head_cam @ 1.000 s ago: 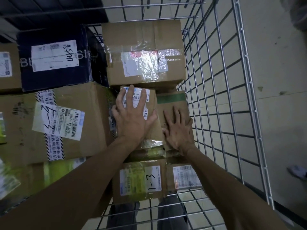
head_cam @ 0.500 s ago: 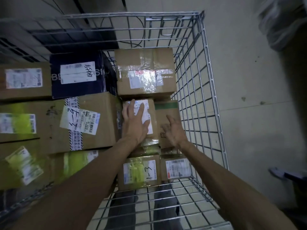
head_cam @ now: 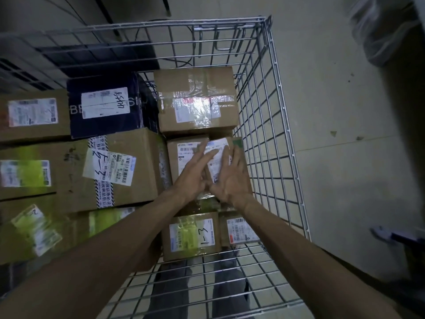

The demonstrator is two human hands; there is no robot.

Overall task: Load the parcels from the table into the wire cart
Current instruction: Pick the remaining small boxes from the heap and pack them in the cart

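Observation:
The wire cart (head_cam: pixel 274 93) is packed with cardboard parcels. At its right side both my hands meet over a small brown parcel with a white label (head_cam: pixel 217 158), which sits tilted between them. My left hand (head_cam: pixel 192 174) lies with straight fingers against the parcel's left side, partly over a labelled brown box (head_cam: pixel 181 155). With its fingers extended, my right hand (head_cam: pixel 232 180) rests along the parcel's right edge, next to the cart's mesh wall. A strip of green tape (head_cam: pixel 236 142) shows just beyond my right fingertips.
A taped brown box (head_cam: pixel 195 100) and a dark blue box (head_cam: pixel 103 107) fill the far end. A large box marked F-3 (head_cam: pixel 119 169) lies on the left. Two small parcels, one marked 1-3 (head_cam: pixel 190 233), sit near me. Concrete floor (head_cam: pixel 345 134) lies to the right.
My hands have come together from lying flat on two neighbouring parcels. The white-labelled parcel has shifted right and tilted between them. The view has pulled back.

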